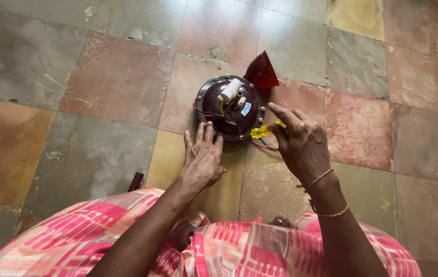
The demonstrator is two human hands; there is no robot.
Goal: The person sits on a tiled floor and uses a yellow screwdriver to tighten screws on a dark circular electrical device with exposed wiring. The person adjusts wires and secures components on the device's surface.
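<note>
A round dark-brown fan motor housing (231,107) lies on the stone floor, with a white capacitor (230,90), a small blue label and red, yellow and black wires on top. My left hand (203,156) rests flat on the floor, fingertips touching the housing's near rim. My right hand (301,141) grips a yellow-handled screwdriver (262,130) over the housing's right rim. A dark red blade piece (261,72) sticks out behind the housing.
Worn stone tiles (101,77) in red, grey and ochre surround the work spot. A small dark red piece (136,181) lies on the floor at the left of my lap. Pink patterned cloth (239,246) covers my legs at the bottom.
</note>
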